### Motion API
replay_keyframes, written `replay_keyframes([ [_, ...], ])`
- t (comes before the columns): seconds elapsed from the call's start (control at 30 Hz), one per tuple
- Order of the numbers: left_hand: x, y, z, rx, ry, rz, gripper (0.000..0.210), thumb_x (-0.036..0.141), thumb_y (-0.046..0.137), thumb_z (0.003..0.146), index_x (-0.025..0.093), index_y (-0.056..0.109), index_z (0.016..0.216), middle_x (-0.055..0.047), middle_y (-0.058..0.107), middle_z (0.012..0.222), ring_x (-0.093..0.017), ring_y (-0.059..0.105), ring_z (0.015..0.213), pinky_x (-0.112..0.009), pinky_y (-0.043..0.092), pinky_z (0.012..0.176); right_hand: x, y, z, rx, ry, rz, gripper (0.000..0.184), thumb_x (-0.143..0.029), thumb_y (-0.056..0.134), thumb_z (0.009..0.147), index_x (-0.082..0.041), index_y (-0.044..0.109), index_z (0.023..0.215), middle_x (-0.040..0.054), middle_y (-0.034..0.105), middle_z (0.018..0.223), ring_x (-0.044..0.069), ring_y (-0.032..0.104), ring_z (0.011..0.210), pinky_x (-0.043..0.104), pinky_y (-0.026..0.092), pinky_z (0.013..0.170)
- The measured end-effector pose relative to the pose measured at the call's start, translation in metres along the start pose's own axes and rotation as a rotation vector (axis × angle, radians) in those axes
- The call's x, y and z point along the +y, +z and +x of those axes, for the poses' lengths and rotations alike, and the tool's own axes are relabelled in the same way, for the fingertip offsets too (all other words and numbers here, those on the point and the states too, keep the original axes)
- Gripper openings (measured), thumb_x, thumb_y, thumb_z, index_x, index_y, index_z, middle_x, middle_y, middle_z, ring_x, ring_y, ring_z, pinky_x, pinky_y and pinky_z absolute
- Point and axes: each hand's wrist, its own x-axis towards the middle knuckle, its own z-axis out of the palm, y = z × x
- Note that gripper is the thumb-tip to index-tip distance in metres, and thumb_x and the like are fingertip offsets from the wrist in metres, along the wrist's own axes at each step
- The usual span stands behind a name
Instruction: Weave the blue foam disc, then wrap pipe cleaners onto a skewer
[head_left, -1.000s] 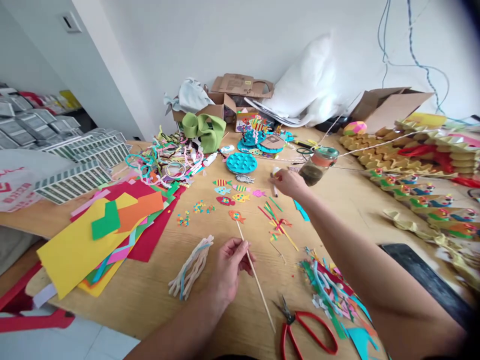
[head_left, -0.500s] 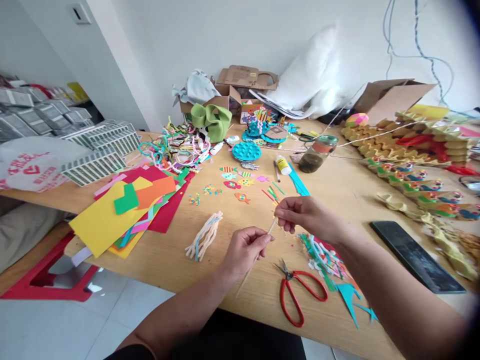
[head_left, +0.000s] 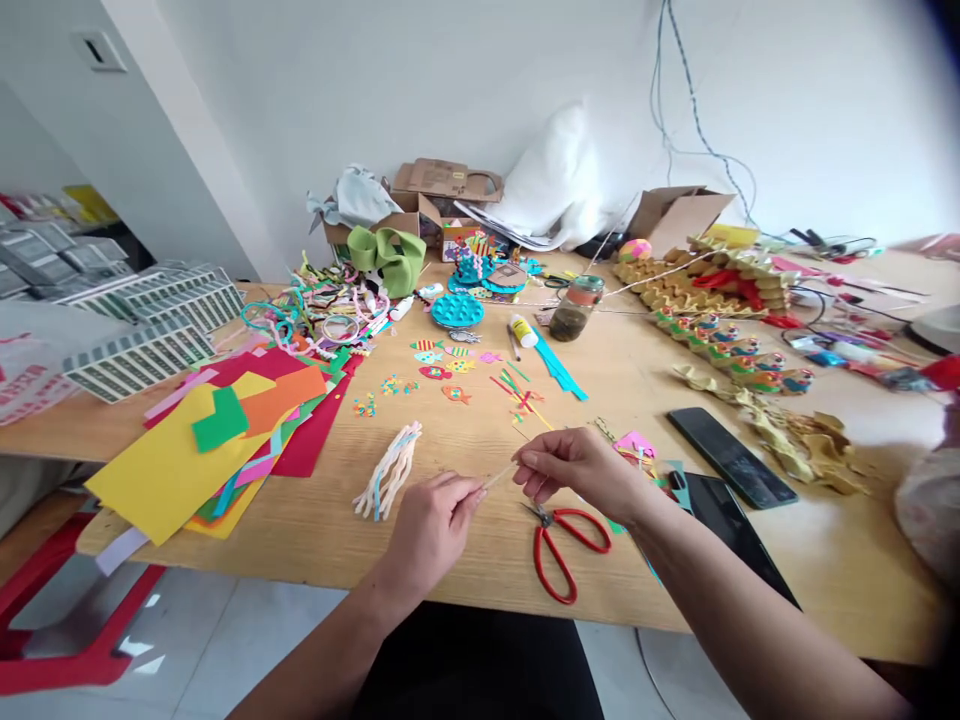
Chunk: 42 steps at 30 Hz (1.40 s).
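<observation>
While colour crowds the edges, a thin stick (head_left: 498, 477) holds the middle

As the person sits at the worktop (head_left: 300, 540), the stick is up off the wood between both hands, its visible part short and slanting from lower left to upper right. The left hand (head_left: 429, 535) has the lower end: thumb and forefinger press together on it, and the back of the hand covers anything that runs further. From those fingers the stick points right and slightly away from the body, straight at the right hand (head_left: 581, 470), whose fingers are bunched in a pinch at the other end. Neither hand is nearer, since both touch it; whether the right one also pinches something tiny there is too small to tell from where I stand.

Just under the right hand, red-handled pliers (head_left: 548, 520) lie with their handles spread. Beyond the stick and to the left, an orange paper fish (head_left: 456, 395) lies near other paper fish (head_left: 435, 373), apart from either hand. Beside the left hand is a bundle of pale strips (head_left: 390, 472).
</observation>
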Motion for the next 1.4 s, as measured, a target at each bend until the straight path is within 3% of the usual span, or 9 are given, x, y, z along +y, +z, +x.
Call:
replay_keyframes([
  [0.17, 0.002, 0.002, -0.008, -0.001, 0.035, 0.026, 0.018, 0.024, 0.054, 0.082, 0.025, 0.073, 0.082, -0.007, 0.063, 0.068, -0.018, 0.056, 0.065, -0.026, 0.037, 0.063, 0.004, 0.004, -0.01, 0.025, 0.018, -0.14, 0.03, -0.042, 0.065, 0.073, -0.013, 0.062, 0.078, 0.0038, 0.067, 0.068, 0.012, 0.061, 0.055, 0.026, 0.051, 0.053],
  [0.37, 0.012, -0.006, -0.024, -0.173, 0.096, 0.092, 0.025, 0.024, 0.046, 0.087, 0.021, 0.07, 0.08, -0.006, 0.058, 0.066, -0.016, 0.053, 0.063, -0.025, 0.035, 0.059, 0.006, 0.009, -0.039, -0.136, -0.082, -0.449, 0.024, -0.038, 0.049, 0.087, -0.017, 0.057, 0.08, 0.003, 0.065, 0.072, 0.013, 0.061, 0.063, 0.025, 0.048, 0.058],
  [0.47, 0.017, -0.01, -0.033, -0.26, 0.166, 0.19, 0.025, 0.02, 0.045, 0.087, 0.018, 0.066, 0.075, -0.003, 0.055, 0.063, -0.013, 0.05, 0.06, -0.024, 0.033, 0.056, 0.009, 0.012, -0.056, -0.273, -0.107, -0.591, 0.033, -0.039, 0.036, 0.094, -0.017, 0.056, 0.077, 0.0019, 0.061, 0.067, 0.012, 0.057, 0.062, 0.024, 0.046, 0.06],
  [0.6, 0.023, -0.014, -0.042, -0.35, 0.261, 0.31, 0.028, 0.019, 0.044, 0.088, 0.016, 0.06, 0.064, 0.0, 0.05, 0.058, -0.01, 0.046, 0.056, -0.024, 0.03, 0.053, 0.018, 0.015, -0.07, -0.391, 0.028, -0.476, 0.037, -0.043, 0.03, 0.094, -0.017, 0.054, 0.085, 0.0033, 0.058, 0.074, 0.012, 0.057, 0.063, 0.024, 0.048, 0.058],
  [0.77, 0.027, -0.016, -0.045, -0.408, 0.317, 0.361, 0.026, 0.019, 0.044, 0.088, 0.017, 0.06, 0.068, 0.001, 0.049, 0.059, -0.009, 0.044, 0.056, -0.023, 0.03, 0.052, 0.034, 0.016, -0.077, -0.473, 0.131, -0.255, 0.039, -0.048, 0.031, 0.092, -0.015, 0.053, 0.089, 0.0028, 0.054, 0.072, 0.012, 0.057, 0.059, 0.025, 0.048, 0.056],
  [0.97, 0.028, -0.015, -0.044, -0.441, 0.338, 0.404, 0.022, 0.019, 0.046, 0.087, 0.017, 0.059, 0.068, 0.002, 0.049, 0.06, -0.009, 0.044, 0.055, -0.023, 0.028, 0.052, 0.04, 0.022, -0.086, -0.422, 0.15, -0.302, 0.032, -0.04, 0.027, 0.093, -0.017, 0.049, 0.086, 0.0002, 0.049, 0.071, 0.008, 0.048, 0.052, 0.021, 0.041, 0.051],
  [1.2, 0.025, -0.009, -0.039, -0.437, 0.379, 0.439, 0.025, 0.018, 0.045, 0.087, 0.017, 0.054, 0.064, 0.002, 0.05, 0.059, -0.009, 0.044, 0.055, -0.025, 0.026, 0.051, 0.04, 0.036, -0.085, -0.132, 0.0, -0.458, 0.02, -0.024, 0.038, 0.085, -0.019, 0.041, 0.065, -0.0033, 0.039, 0.06, 0.009, 0.035, 0.053, 0.019, 0.032, 0.047],
  [1.4, 0.018, 0.002, -0.036, -0.387, 0.41, 0.477, 0.026, 0.017, 0.04, 0.09, 0.017, 0.056, 0.069, 0.0, 0.05, 0.061, -0.011, 0.046, 0.057, -0.025, 0.03, 0.055, 0.045, 0.039, -0.076, -0.041, 0.174, -0.201, 0.021, -0.027, 0.038, 0.078, -0.021, 0.032, 0.058, -0.0073, 0.028, 0.048, 0.006, 0.027, 0.038, 0.018, 0.021, 0.034],
])
